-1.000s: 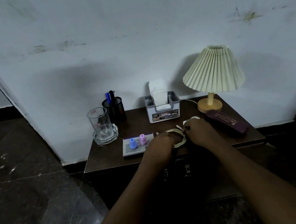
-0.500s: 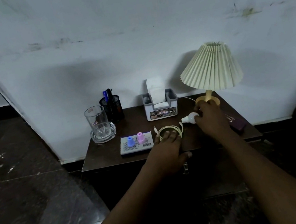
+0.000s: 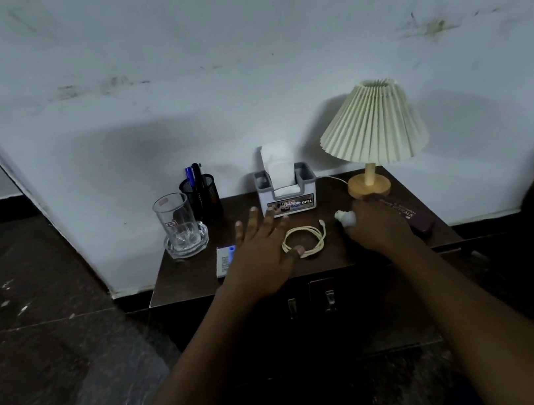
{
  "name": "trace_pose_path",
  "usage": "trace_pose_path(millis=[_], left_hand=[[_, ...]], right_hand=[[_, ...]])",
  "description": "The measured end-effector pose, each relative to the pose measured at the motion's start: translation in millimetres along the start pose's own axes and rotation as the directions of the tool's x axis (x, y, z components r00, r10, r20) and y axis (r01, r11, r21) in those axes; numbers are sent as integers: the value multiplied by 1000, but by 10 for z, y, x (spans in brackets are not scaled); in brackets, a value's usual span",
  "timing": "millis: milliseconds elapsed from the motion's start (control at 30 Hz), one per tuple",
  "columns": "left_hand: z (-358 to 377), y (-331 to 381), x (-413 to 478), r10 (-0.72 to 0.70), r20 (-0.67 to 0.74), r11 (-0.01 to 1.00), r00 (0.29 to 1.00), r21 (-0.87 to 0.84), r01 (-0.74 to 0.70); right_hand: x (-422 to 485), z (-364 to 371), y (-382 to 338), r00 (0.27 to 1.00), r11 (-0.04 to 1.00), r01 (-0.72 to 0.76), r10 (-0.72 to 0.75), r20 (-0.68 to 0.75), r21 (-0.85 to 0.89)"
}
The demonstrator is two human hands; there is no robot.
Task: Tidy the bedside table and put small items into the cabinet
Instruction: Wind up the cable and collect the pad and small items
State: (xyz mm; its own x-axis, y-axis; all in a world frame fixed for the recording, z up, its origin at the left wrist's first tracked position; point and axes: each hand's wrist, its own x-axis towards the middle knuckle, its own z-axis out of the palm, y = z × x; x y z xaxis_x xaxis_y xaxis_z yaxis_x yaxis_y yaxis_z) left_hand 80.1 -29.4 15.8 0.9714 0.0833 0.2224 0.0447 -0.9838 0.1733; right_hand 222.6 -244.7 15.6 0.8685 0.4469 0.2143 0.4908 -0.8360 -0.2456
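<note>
A coiled cream cable (image 3: pixel 302 241) lies in the middle of the dark bedside table (image 3: pixel 183 280). My left hand (image 3: pixel 261 255) hovers over the table with fingers spread, its thumb at the coil's near edge. It hides most of a white card (image 3: pixel 223 261) carrying a blue cap. My right hand (image 3: pixel 378 224) grips a small white plug (image 3: pixel 346 217) right of the cable. A purple case (image 3: pixel 406 214) lies behind that hand. The cabinet doors (image 3: pixel 312 303) below are closed.
Along the back stand a glass (image 3: pixel 175 223) on a glass coaster, a black pen cup (image 3: pixel 201 193), a tissue holder (image 3: pixel 287 195) and a pleated lamp (image 3: pixel 373 127) on a wooden base. The white wall rises right behind; dark floor lies left.
My left hand let go of the coiled cable and lifted, spreading its fingers. My right hand carried the white plug a little toward me, away from the lamp base.
</note>
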Motion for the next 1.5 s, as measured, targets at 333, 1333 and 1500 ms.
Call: trace_pose_path(millis=[333,1333,1500], left_hand=[[80,132,-4,-3,34,999,999,54,2],[623,621,-846,301,225,913,927,213,-348],[565,892,-781,457,211,888,864,-63,-455]], right_hand=[[-305,-141,-50,989,999,-37,38,144,-11],[-1679,983,-771,799,79,-496,431,419,865],[-2147,970,-560,798,71,-461,470,378,885]])
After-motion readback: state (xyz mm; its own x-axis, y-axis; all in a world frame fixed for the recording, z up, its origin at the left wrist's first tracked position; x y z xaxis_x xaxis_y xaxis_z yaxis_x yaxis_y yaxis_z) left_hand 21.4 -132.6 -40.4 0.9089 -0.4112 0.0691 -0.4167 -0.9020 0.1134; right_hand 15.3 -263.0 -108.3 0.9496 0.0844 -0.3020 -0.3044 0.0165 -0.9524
